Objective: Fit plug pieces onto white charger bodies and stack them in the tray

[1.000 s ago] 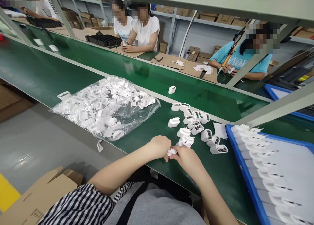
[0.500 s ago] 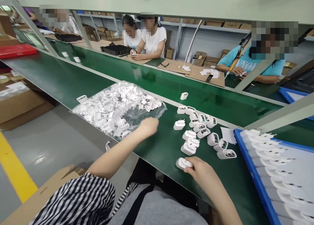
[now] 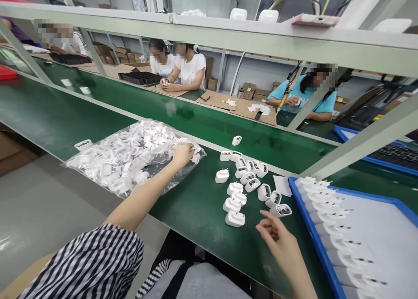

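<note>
My left hand (image 3: 182,153) reaches into the open end of a clear plastic bag (image 3: 127,157) full of small white charger plugs, its fingers curled on something inside that I cannot make out. My right hand (image 3: 281,243) hovers over the green bench (image 3: 196,203), empty, fingers loosely apart. Just left of it lies a white plug (image 3: 235,219), the nearest of a loose cluster of several white plugs (image 3: 248,177).
A blue tray (image 3: 315,236) at the right holds rows of white plugs. One plug (image 3: 237,140) sits alone on the belt (image 3: 209,125). Several people work across the belt (image 3: 183,68). A slanted metal post (image 3: 359,144) crosses the right side. Grey floor lies to the left.
My left hand has left the right hand and gone to the bag's mouth. My right hand has set down the white plug it held and drawn back to the right.
</note>
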Available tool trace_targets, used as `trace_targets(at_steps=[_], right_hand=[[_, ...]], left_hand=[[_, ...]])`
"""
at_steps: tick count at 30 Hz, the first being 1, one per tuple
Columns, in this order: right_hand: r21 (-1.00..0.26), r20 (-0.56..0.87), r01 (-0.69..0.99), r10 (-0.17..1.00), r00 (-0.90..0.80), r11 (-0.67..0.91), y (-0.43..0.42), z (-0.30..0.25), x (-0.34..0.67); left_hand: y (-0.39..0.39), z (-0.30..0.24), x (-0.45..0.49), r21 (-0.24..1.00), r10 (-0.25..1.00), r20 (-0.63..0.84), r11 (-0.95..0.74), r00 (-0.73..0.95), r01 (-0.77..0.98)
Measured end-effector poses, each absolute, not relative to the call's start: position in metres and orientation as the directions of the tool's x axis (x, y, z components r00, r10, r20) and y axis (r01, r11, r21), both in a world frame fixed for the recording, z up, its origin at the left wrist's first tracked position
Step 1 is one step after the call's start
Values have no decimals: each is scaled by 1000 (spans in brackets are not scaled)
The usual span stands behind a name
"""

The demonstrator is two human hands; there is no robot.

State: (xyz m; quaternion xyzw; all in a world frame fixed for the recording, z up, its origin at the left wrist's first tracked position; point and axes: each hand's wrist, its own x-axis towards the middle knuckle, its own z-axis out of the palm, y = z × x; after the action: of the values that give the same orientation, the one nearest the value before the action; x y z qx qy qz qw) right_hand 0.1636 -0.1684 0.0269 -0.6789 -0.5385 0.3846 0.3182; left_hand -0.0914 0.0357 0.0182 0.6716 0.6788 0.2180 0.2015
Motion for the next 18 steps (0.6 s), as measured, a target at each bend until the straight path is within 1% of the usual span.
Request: trace_targets(at_steps=[2,3,4,5,7,9,11,12,13,14,15,16,17,18], right_hand=[[-943,-163,266,975,150,-198,-160,37,161],[-974,-160,137,977,143,-180,-153,39,157],[-987,-160,7,979,126,-162,-144,39,152],[-983,-157,-115,982,106,-145,-136,37,148],[-944,-143,-310,986,88,-110,-121,31,143],[-908,-131,-415,982,134,-64,-113,25,145],[-898,-132,-440,958,253,-7,-113,22,152],[-900,-141,-435,939,312,9,-115,21,157],[-905,-154,-425,920,361,15,-118,21,162],[-910,-169,-414,902,397,11,-121,21,166],[-916,-188,-402,889,417,-5,-124,22,171],[-920,-209,-391,880,427,-29,-126,21,174],[-923,-231,-381,872,432,-56,-128,21,177],[-925,-250,-371,865,435,-82,-130,21,180]], left_hand=[[19,31,-72,774,996,65,-91,64,626],[9,38,-58,861,989,70,-125,128,493],[-3,44,-44,923,976,61,-135,210,361],[-14,49,-29,960,950,44,-126,311,249],[-34,59,0,988,846,14,-93,533,122],[-41,67,24,982,711,21,-148,703,120],[-28,74,41,929,569,17,-312,822,197],[-14,77,48,874,521,-16,-408,854,266],[5,79,54,797,509,-65,-492,858,351],[27,79,60,704,534,-125,-546,836,454],[51,76,67,604,630,-149,-553,762,574],[74,71,73,504,734,-152,-519,662,691],[95,63,81,418,803,-165,-468,572,778],[114,54,89,359,838,-165,-441,521,823]])
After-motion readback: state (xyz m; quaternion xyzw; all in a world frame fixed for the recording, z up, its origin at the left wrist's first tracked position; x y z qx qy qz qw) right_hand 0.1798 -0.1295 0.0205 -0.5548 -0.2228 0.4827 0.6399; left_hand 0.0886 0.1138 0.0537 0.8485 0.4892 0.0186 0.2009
